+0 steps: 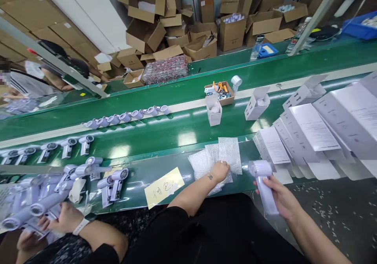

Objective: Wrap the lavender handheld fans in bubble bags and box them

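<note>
My right hand is wrapped round the handle of a lavender handheld fan, held upright with its round head at the top, beyond the table's front edge. My left hand rests on a small pile of clear bubble wrap bags, its fingers curled on the top one; the fingertips are partly hidden. Left of the pile lies a yellow paper sign with handwriting. To the right, open white boxes with printed flaps stand in a row.
A co-worker's hands handle several lavender fans at the left. More fans line the green conveyor. Two open white boxes stand on it, near a small carton of parts. Cardboard boxes fill the back.
</note>
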A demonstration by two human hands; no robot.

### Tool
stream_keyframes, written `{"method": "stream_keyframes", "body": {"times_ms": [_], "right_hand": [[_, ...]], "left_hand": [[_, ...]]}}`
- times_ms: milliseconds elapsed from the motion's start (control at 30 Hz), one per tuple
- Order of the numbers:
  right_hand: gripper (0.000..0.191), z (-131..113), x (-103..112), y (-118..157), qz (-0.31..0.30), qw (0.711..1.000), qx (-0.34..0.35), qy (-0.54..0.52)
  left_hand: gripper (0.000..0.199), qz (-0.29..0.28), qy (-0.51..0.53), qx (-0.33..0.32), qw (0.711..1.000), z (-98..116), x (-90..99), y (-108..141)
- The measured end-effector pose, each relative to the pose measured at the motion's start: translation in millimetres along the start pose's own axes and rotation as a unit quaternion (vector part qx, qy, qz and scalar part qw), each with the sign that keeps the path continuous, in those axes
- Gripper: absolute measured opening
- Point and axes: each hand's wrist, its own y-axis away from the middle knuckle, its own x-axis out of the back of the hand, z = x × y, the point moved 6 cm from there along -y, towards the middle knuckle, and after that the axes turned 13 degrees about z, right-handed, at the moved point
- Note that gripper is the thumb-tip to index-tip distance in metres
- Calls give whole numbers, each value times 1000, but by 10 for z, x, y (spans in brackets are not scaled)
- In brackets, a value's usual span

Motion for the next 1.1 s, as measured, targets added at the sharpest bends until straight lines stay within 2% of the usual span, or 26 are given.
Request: {"method": "stream_keyframes", "body": {"times_ms": [100,167,233,300,367,400,467,567,633,700,767,867,1000,1067,1100], "right_hand": [[48,222,-59,63,-43,999,-22,0],[53,266,-198,53,-91,996,-18,3],[51,231,-326,13,-133,991,-6,4],[47,166,-374,-47,-145,989,7,17],[44,120,-341,-105,-131,990,12,46],[43,106,-310,-125,-121,991,10,62],[41,81,-260,-132,-110,991,8,81],[36,21,-273,-74,-125,989,11,73],[37,-21,-304,-29,-125,990,12,62],[44,-44,-333,0,-118,991,9,57],[50,-40,-366,15,-125,990,-2,62],[53,-44,-407,20,-155,985,-14,69],[49,-140,-386,15,-144,989,-4,44],[39,-176,-355,10,-108,994,-5,15],[34,-173,-343,3,-89,996,-13,4]], "left_hand": [[25,40,13,9,999,84,197,-37],[25,74,108,3,991,195,336,-42],[22,91,252,10,963,282,448,-36],[21,98,363,64,925,290,523,-23],[20,127,408,121,896,266,612,7],[20,153,411,127,890,272,680,30],[17,218,383,85,894,338,852,99],[21,306,273,-10,912,487,1047,281],[24,332,182,-44,924,560,1066,420],[25,345,104,-51,932,607,1034,530],[27,347,59,-48,935,654,1004,582],[29,332,70,-79,937,768,1018,549],[28,247,137,-179,942,899,1003,482],[28,224,122,-170,952,862,942,456],[28,232,102,-134,958,808,916,433]]}}
